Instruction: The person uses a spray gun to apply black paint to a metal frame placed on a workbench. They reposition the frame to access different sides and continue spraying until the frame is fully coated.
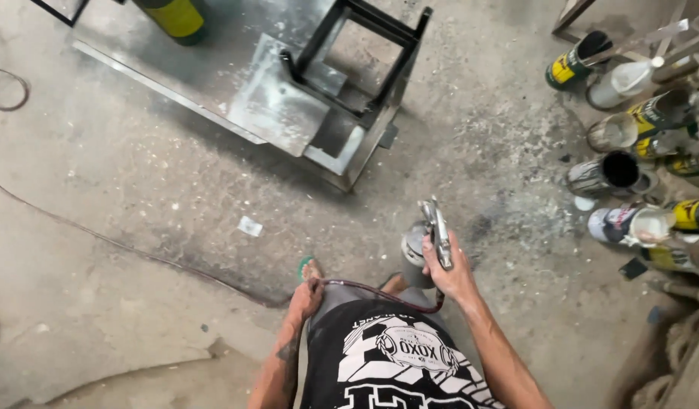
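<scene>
The right hand is closed around the handle of a spray gun, held upright in front of the body with its metal cup hanging on the left side of the gun. The left hand is closed on the dark red hose, which loops from that fist across the waist to the bottom of the gun and also trails away left over the concrete floor.

What could go wrong: the hose lies in a long line on the floor just beside the foot in a green sandal, so a step back or to the left could snag it and jerk the gun. A swing of the right arm outward would likely meet the paint cans, several open and lying on their sides, well within reach of a careless elbow or foot. A squeeze on the trigger while the nozzle points nowhere useful would mist the floor or the legs.

Room to move: the metal frame stands ahead with sheet edges and corners facing the person; bare floor lies between it and the feet and widely to the left. The right side is crowded by cans and a coil of rope
</scene>
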